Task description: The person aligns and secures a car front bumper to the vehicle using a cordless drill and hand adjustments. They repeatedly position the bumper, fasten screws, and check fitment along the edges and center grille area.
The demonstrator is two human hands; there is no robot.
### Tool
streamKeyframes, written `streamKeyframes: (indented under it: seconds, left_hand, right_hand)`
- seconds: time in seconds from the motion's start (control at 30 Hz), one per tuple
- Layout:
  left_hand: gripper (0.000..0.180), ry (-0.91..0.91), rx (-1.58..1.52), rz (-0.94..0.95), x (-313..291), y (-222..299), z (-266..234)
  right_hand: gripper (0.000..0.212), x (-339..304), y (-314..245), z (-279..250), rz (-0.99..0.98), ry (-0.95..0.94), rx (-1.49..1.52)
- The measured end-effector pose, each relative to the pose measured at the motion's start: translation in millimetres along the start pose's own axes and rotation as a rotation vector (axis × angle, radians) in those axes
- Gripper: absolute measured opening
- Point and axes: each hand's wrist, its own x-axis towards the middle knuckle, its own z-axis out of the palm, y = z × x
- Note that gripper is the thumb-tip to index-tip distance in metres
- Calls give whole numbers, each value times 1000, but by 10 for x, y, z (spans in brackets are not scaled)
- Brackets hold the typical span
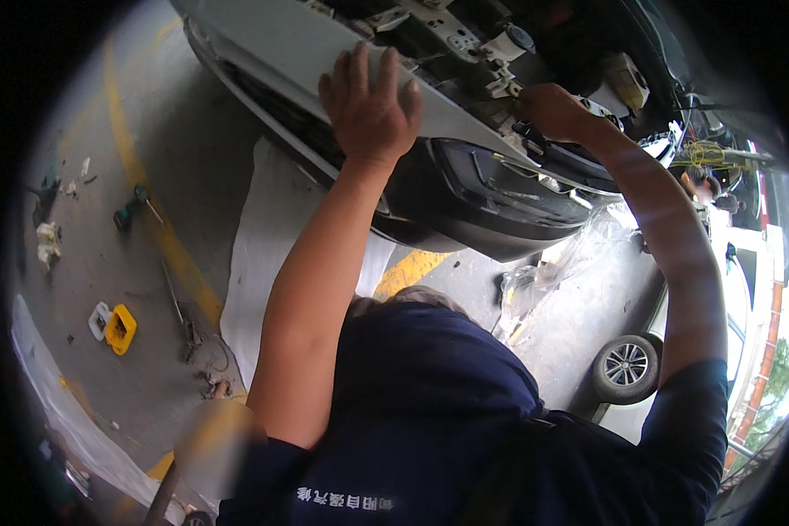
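Observation:
My left hand lies flat with its fingers spread on the grey front body panel of a car, left of the dark headlight. My right hand reaches over the headlight into the open engine bay, its fingers curled together near a pale metal bracket. Whatever those fingers hold, if anything, is hidden by the hand. Behind the bracket sits a round-capped white reservoir.
A pale sheet covers floor under the bumper. Clear plastic film hangs beside the headlight. To the left lie a green power drill and a yellow container. Another car's wheel stands lower right; a person is beyond.

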Motion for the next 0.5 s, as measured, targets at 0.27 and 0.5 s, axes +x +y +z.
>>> streamKeyframes:
  seconds: [0.27,0.5]
  left_hand:
    - [41,160,-201,-6,-74,98,65]
    - [40,114,-246,-96,-264,-154,-125]
  right_hand:
    - [18,-131,66,189,90,-300,-163]
    - [53,-106,-1739,-654,420,-160,128]
